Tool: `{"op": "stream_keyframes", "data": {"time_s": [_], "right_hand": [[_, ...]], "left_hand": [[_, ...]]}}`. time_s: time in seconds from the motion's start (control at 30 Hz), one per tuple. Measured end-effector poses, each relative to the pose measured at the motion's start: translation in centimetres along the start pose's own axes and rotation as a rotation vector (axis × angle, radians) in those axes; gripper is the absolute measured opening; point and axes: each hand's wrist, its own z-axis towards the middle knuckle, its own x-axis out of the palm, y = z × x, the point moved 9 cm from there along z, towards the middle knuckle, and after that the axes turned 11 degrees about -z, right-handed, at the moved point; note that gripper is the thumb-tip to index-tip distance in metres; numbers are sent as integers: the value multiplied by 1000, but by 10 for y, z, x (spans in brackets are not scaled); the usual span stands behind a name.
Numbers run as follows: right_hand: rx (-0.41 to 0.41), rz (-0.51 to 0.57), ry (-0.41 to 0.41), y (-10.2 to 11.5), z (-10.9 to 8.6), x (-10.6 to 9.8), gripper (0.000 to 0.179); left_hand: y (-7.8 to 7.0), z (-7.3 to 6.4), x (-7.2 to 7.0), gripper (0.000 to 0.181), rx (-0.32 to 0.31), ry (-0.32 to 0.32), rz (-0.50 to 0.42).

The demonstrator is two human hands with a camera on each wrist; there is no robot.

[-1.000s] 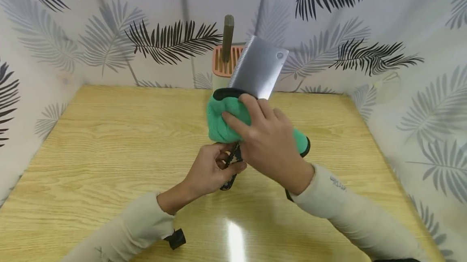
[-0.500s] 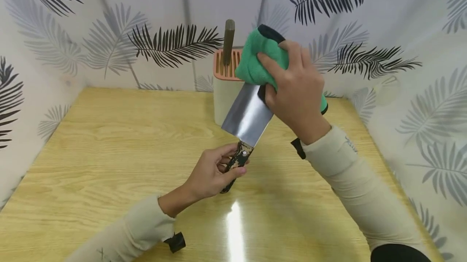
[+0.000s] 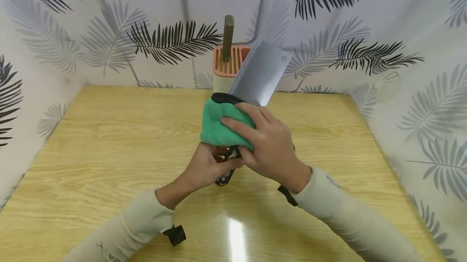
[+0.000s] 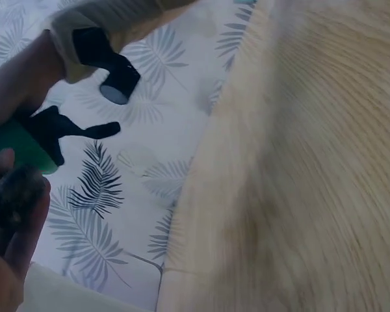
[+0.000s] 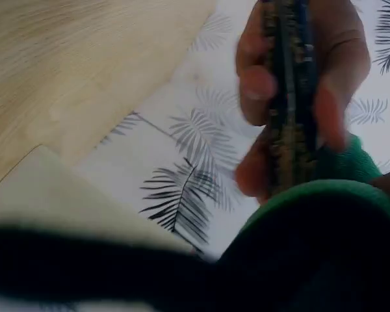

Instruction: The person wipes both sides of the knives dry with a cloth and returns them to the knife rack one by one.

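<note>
A cleaver (image 3: 262,71) with a broad shiny blade points up and away over the table, a round hole near its far corner. My left hand (image 3: 204,166) grips its dark, worn, patchy handle (image 5: 289,104), seen close in the right wrist view. In my right hand (image 3: 271,144) is a folded green cloth (image 3: 220,124) with black trim, pressed over the blade's near end beside the handle. The cloth and right hand hide that lower part of the blade. In the left wrist view, the left hand (image 4: 29,227) and handle end are dim and blurred.
Behind the blade stands a pale knife block (image 3: 221,82) with an orange slotted top, holding a knife by its upright brown handle (image 3: 228,37). The wood-grain table (image 3: 127,132) meets leaf-patterned walls (image 3: 164,6) at the back and sides.
Half a second ago the right hand and cloth were up at the blade's far end; they have come down toward the handle, baring the upper blade. The left hand keeps its grip, barely moved.
</note>
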Motion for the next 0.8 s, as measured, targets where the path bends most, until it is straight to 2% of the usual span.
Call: {"op": "stream_keyframes", "data": {"time_s": [0.1, 0.17, 0.23, 0.3, 0.43, 0.53, 0.63, 0.7, 0.8], "right_hand": [[82, -19, -15, -22, -1, -1, 49], [147, -41, -26, -41, 1, 0, 49], [193, -36, -27, -57, 2, 2, 49], [208, 4, -21, -63, -1, 5, 48], [138, 77, 0, -44, -14, 4, 44], [89, 17, -25, -28, -19, -8, 40], [88, -69, -79, -27, -15, -21, 38], [100, -86, -109, -27, -13, -25, 37], [82, -71, -138, -20, -14, -26, 36]], "left_hand": [[0, 3, 5, 49, -39, 50, -60], [1, 5, 7, 48, -63, 58, -85], [4, 5, 8, 46, -93, 35, -102], [6, 4, 5, 44, -108, -1, -105], [5, 3, 1, 48, -99, -11, -169], [-5, 4, 2, 51, -88, 78, -270], [-15, 9, 5, 58, -93, 157, -342], [-20, 12, 3, 61, -104, 151, -338], [-17, 13, -2, 59, -128, 86, -304]]}}
